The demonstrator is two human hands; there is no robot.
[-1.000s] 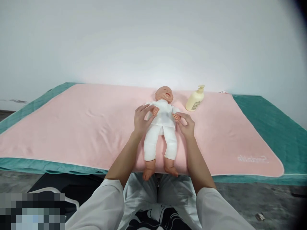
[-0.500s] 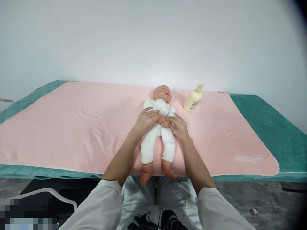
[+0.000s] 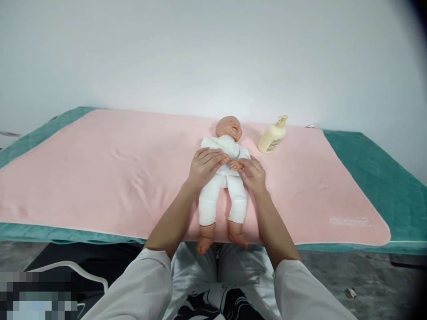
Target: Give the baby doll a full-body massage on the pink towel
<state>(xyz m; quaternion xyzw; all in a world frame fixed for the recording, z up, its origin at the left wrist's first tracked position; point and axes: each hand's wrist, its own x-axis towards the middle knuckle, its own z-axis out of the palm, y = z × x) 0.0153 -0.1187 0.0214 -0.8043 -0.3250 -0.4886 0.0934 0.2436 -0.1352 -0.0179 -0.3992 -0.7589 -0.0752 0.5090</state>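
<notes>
1. Two sets of fingers are closed on the doll (image 3: 227, 175), one on each of its arms.
2. On the left hand (image 3: 202, 166) the fingers lie side by side, curled over one of the doll's arms and gripping it; a small fist (image 3: 224, 160) shows beyond the fingertips. The thumb is hard to make out.
3. On the right hand (image 3: 255, 172) the fingers clasp the other arm near the wrist, with the second fist (image 3: 236, 166) sticking out from them.
4. Both fists are near each other in front of the doll's white top (image 3: 228, 145), a narrow gap between them.
5. The doll lies on its back on a pink blanket (image 3: 100, 169), head (image 3: 228, 127) toward the wall (image 3: 167, 53) and bare feet (image 3: 206, 240) toward the person, reaching past the blanket's near edge. White trousers (image 3: 209, 200) cover its slightly parted legs.
6. A pale yellow pump bottle (image 3: 272, 138) stands on the blanket, near the doll's head on the right-hand side.
7. Under the blanket, a green cover (image 3: 396, 195) shows at both ends and along the near edge.
8. Nearest the camera are the person's light sleeves (image 3: 133, 284) and pale lap (image 3: 193, 262).
9. A curved white bar (image 3: 70, 264) is low at the left; on the grey floor (image 3: 327, 271) at the right lies a small scrap (image 3: 350, 293).
</notes>
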